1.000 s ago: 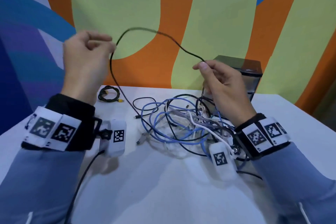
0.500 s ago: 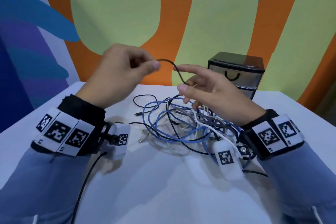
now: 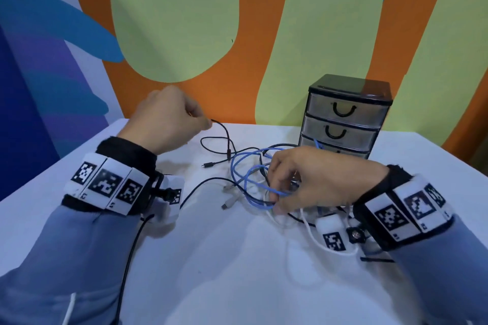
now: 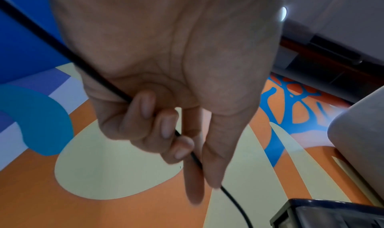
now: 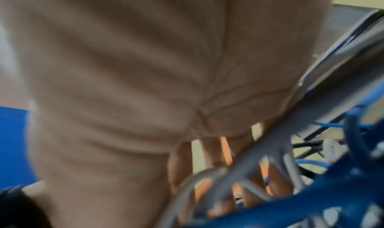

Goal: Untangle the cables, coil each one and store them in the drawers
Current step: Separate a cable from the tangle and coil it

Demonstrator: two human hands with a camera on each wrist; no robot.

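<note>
A tangle of blue, white and black cables [image 3: 245, 182] lies mid-table. My left hand [image 3: 208, 124] is raised at the back left and pinches a thin black cable [image 3: 224, 132] between thumb and forefinger. The left wrist view shows that hand [image 4: 193, 157] with its other fingers curled round the black cable [image 4: 108, 83] too. From the pinch the cable drops to the pile. My right hand [image 3: 277, 203] reaches down into the tangle, its fingers curled round loops of the blue cable [image 3: 239, 166]. The right wrist view is blurred: the palm, with grey and blue cables [image 5: 290, 198] in front.
A small black three-drawer unit [image 3: 343, 119] with clear drawer fronts stands at the back right of the white table [image 3: 237, 272]; a blue cable end hangs at its lowest drawer. Loose plugs [image 3: 225, 206] lie left of the tangle. A painted wall stands right behind the table.
My right hand let go of the black cable and dropped into the tangle. The left hand came down and towards the middle, still holding the black cable.
</note>
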